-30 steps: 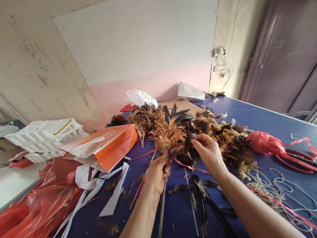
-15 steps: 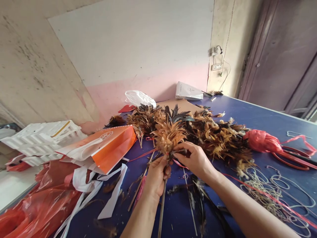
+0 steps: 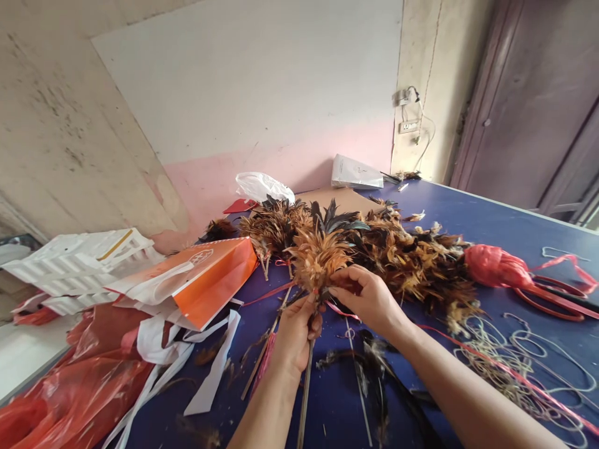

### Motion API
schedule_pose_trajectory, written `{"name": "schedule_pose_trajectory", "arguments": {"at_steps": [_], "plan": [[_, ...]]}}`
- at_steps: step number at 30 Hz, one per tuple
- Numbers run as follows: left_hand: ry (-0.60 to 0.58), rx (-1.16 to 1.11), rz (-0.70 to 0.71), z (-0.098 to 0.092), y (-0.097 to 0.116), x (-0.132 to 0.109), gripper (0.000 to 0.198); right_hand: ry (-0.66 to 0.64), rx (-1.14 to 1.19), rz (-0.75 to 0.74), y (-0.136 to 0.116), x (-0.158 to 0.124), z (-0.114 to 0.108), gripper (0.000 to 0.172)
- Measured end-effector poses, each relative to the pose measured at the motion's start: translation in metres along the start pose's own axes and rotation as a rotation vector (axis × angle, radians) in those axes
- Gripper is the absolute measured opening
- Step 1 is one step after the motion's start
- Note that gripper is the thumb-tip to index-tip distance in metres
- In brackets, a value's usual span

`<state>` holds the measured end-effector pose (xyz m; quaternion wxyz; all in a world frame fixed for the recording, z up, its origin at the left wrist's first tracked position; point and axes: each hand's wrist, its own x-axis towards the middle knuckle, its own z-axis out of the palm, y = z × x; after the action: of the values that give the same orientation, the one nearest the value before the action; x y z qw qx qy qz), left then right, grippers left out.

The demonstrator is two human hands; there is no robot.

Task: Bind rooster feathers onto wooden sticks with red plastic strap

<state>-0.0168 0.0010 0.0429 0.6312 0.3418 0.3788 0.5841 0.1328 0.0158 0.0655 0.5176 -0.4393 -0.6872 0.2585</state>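
In my left hand [image 3: 299, 327] is the thin stick of a feather duster [image 3: 321, 255], its fingers wrapped round it just below the plumes. The duster stands nearly upright, with golden-brown feathers low down and glossy black ones at the tip. My right hand [image 3: 367, 296] is closed in a pinch against the right side of the feather base. Whatever lies between its fingertips is hidden. A small red spot shows at the binding point above my left thumb. Loose dark feathers [image 3: 379, 374] and a thin stick lie on the blue table [image 3: 337, 405] below my hands.
Behind and right of the duster spreads a heap of brown feathers [image 3: 412, 255]. A bundle of red plastic ribbon [image 3: 491, 265] and tangled pale cord [image 3: 510, 368] lie at the right. An orange paper bag [image 3: 215, 280] and red plastic bags [image 3: 88, 380] crowd the left.
A dark, feather-like piece that showed in my right fingers is out of sight now, and those fingers sit closer to the feather base. My left hand keeps its hold.
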Motion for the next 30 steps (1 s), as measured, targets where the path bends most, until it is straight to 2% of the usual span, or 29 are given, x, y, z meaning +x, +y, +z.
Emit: {"name": "schedule_pose_trajectory", "arguments": {"at_steps": [5, 10, 13, 16, 20, 24, 27, 30], "plan": [[-0.007, 0.004, -0.004, -0.001, -0.001, 0.0, 0.031, 0.012, -0.034, -0.008, -0.001, 0.001, -0.001, 0.012], [-0.009, 0.011, 0.014, -0.001, -0.001, 0.0, 0.029, -0.023, 0.148, 0.111, 0.002, 0.002, -0.002, 0.021], [0.008, 0.004, 0.013, -0.002, 0.0, -0.001, 0.028, -0.048, 0.209, 0.111, 0.006, 0.002, 0.0, 0.021], [0.013, 0.015, 0.01, -0.002, 0.001, -0.001, 0.027, -0.036, 0.13, 0.069, 0.007, 0.0, 0.0, 0.018], [-0.018, 0.051, -0.005, -0.002, 0.0, -0.001, 0.028, -0.06, -0.002, -0.076, 0.0, -0.003, 0.002, 0.017], [-0.018, 0.049, -0.009, -0.003, -0.003, 0.0, 0.026, -0.092, -0.012, -0.165, -0.006, -0.006, 0.006, 0.02], [-0.008, 0.011, -0.024, -0.005, -0.002, 0.002, 0.028, -0.007, 0.021, -0.154, -0.004, -0.004, 0.003, 0.021], [0.022, -0.026, -0.025, -0.007, 0.001, 0.003, 0.03, 0.165, 0.04, -0.039, -0.001, 0.001, -0.008, 0.023]]}}
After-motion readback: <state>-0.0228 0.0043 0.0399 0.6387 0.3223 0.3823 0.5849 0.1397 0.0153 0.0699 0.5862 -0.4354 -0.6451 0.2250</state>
